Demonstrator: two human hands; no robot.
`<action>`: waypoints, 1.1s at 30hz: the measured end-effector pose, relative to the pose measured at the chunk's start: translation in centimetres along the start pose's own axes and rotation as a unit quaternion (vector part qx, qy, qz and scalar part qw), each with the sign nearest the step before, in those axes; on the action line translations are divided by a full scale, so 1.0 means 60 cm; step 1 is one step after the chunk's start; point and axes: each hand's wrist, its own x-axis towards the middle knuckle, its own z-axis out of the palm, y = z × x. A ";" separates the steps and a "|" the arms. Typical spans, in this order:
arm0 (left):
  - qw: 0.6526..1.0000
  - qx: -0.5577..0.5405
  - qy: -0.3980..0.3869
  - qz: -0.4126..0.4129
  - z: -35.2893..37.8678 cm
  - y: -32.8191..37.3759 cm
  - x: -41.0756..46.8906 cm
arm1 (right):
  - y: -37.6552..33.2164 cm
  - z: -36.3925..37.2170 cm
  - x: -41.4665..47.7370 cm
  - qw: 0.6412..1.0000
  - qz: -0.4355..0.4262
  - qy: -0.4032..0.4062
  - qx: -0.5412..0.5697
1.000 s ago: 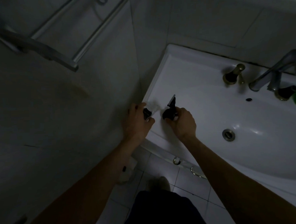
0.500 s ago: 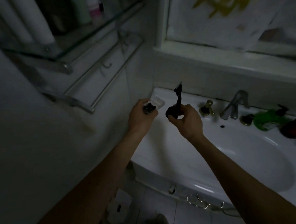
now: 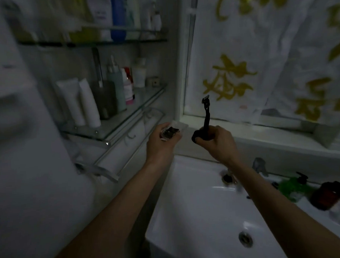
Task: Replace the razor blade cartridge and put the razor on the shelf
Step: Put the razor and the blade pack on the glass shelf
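Both hands had risen from the sink (image 3: 187,215) toward the glass shelf (image 3: 126,118); right hand (image 3: 217,140) clamped the upright razor (image 3: 206,116), left hand (image 3: 162,142) gripped the clear cartridge case (image 3: 171,131).

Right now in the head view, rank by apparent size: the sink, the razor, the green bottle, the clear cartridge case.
1. sink, by far the largest
2. razor and green bottle: they look alike, and the bottle is blurred
3. clear cartridge case, smallest, partly hidden in the left hand

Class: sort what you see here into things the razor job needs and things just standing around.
Needed: razor, cartridge case, glass shelf.
Standing around: white tubes, green bottle, tap, curtain.
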 end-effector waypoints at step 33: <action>0.996 0.019 0.062 -0.062 -0.009 -0.033 0.142 | -0.219 0.147 0.378 0.968 -0.156 -0.180 0.081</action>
